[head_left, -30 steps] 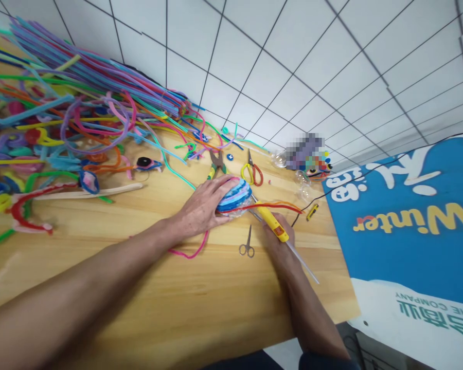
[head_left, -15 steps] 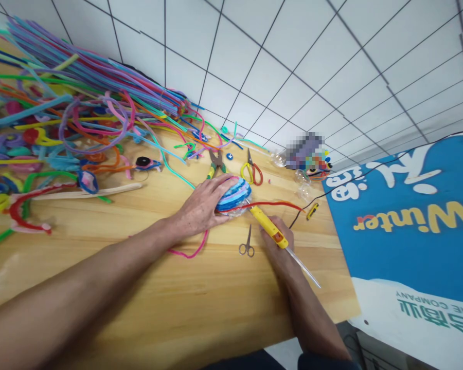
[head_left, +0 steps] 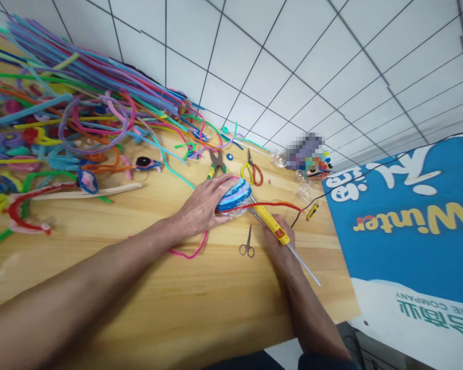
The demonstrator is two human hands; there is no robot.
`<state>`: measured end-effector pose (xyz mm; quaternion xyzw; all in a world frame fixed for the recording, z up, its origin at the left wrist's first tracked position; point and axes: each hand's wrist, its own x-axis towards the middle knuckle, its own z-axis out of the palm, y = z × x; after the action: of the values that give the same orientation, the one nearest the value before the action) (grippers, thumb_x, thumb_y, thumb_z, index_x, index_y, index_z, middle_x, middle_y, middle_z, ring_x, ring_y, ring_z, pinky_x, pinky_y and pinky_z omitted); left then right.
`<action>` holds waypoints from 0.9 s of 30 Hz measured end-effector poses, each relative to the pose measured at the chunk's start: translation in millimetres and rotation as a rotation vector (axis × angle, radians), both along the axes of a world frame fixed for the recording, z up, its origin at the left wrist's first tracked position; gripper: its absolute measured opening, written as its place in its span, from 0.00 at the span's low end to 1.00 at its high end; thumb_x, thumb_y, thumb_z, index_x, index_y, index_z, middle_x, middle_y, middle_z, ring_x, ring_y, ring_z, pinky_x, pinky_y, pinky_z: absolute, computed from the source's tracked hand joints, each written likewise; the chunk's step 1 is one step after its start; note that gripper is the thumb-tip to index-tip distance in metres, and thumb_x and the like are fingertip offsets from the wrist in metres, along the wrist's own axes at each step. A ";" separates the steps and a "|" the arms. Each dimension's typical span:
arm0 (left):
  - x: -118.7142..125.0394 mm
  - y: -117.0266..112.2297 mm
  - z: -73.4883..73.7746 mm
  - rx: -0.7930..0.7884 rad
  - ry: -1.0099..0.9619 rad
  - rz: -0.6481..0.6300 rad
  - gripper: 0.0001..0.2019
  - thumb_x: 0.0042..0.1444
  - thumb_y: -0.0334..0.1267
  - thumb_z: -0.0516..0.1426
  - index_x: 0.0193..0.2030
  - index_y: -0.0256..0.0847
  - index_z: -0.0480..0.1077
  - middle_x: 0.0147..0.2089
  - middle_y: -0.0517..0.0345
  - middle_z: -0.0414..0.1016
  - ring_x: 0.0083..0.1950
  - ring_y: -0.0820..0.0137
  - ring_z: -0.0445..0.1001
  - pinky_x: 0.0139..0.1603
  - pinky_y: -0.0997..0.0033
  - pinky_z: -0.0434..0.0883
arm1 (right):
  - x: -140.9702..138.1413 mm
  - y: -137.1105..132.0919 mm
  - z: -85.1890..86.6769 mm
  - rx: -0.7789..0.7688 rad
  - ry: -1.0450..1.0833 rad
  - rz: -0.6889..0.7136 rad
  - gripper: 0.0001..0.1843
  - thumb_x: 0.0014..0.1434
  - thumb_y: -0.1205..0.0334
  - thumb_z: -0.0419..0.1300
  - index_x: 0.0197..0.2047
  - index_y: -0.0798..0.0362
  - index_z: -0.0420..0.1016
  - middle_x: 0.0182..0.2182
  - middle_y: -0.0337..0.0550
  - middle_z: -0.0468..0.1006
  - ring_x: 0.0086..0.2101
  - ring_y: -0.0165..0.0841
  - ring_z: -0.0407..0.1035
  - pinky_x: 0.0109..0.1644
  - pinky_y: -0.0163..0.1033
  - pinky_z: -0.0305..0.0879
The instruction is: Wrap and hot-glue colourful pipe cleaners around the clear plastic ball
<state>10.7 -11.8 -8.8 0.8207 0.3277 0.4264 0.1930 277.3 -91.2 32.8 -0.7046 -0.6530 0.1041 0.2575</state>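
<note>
My left hand (head_left: 206, 203) is closed around a clear ball (head_left: 233, 195) partly covered in rows of blue, light blue and lilac pipe cleaner. A red pipe cleaner (head_left: 272, 204) runs across the ball's lower side and sticks out to the right. In my right hand (head_left: 280, 239) is a yellow glue gun (head_left: 270, 222), a clear glue stick poking from its rear end. Its nozzle is at the ball's right side; whether it touches cannot be seen. Small metal scissors (head_left: 247, 244) lie just below the ball. A pink pipe cleaner (head_left: 189, 255) trails beneath my left wrist.
Pliers (head_left: 216, 163) and red-and-yellow scissors (head_left: 251, 172) lie beyond the ball. Bundled pipe cleaners (head_left: 100, 72) and a loose colourful heap cover the left. Clear balls (head_left: 304, 186), a small yellow cutter (head_left: 312, 211) and a black cord (head_left: 320, 197) are at right, beside a blue board (head_left: 405, 205).
The glue gun has shifted slightly, its nozzle end a little higher against the ball's right side. My left hand and the ball stay in place.
</note>
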 end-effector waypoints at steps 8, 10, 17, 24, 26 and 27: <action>0.8 -0.3 0.8 -0.002 -0.003 0.006 0.48 0.65 0.49 0.71 0.83 0.50 0.50 0.81 0.39 0.64 0.79 0.46 0.69 0.77 0.41 0.72 | 4.9 1.2 -6.1 0.000 0.019 0.020 0.08 0.62 0.55 0.61 0.39 0.46 0.81 0.33 0.43 0.84 0.39 0.44 0.79 0.45 0.44 0.77; 0.8 0.1 1.0 -0.015 0.008 0.002 0.49 0.64 0.49 0.71 0.83 0.51 0.50 0.81 0.40 0.64 0.79 0.46 0.69 0.77 0.40 0.71 | 6.5 -0.5 -7.0 0.005 0.027 0.029 0.08 0.62 0.54 0.62 0.40 0.46 0.81 0.33 0.43 0.84 0.38 0.44 0.79 0.44 0.44 0.78; 1.2 0.3 1.6 -0.028 0.004 0.004 0.48 0.65 0.50 0.71 0.83 0.52 0.50 0.81 0.41 0.64 0.79 0.46 0.69 0.77 0.40 0.72 | 12.6 -4.7 -14.2 0.012 0.054 0.041 0.13 0.60 0.45 0.65 0.38 0.45 0.82 0.30 0.41 0.83 0.32 0.40 0.77 0.37 0.41 0.73; 1.6 -0.4 0.2 -0.023 0.012 0.020 0.48 0.65 0.50 0.70 0.83 0.49 0.51 0.82 0.39 0.63 0.80 0.47 0.68 0.77 0.44 0.72 | 7.7 -5.2 -3.5 0.063 0.112 0.050 0.14 0.62 0.46 0.63 0.40 0.47 0.82 0.32 0.41 0.82 0.31 0.39 0.75 0.38 0.43 0.72; 1.5 -0.4 0.3 -0.022 0.015 0.017 0.48 0.65 0.50 0.71 0.83 0.49 0.50 0.82 0.39 0.63 0.80 0.47 0.67 0.77 0.43 0.72 | 5.7 -4.9 -0.7 0.073 0.120 0.041 0.14 0.62 0.47 0.62 0.39 0.47 0.82 0.32 0.41 0.82 0.32 0.40 0.75 0.39 0.43 0.73; 1.5 -0.5 0.4 -0.024 0.015 0.015 0.48 0.65 0.50 0.71 0.83 0.49 0.50 0.82 0.39 0.63 0.80 0.46 0.67 0.77 0.42 0.71 | 5.0 -4.6 0.1 0.075 0.124 0.032 0.13 0.62 0.48 0.62 0.39 0.47 0.81 0.32 0.41 0.82 0.32 0.40 0.75 0.39 0.43 0.73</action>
<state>12.1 -12.3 -8.3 0.8191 0.3403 0.4176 0.1972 282.3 -95.8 32.9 -0.6760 -0.6504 0.1272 0.3220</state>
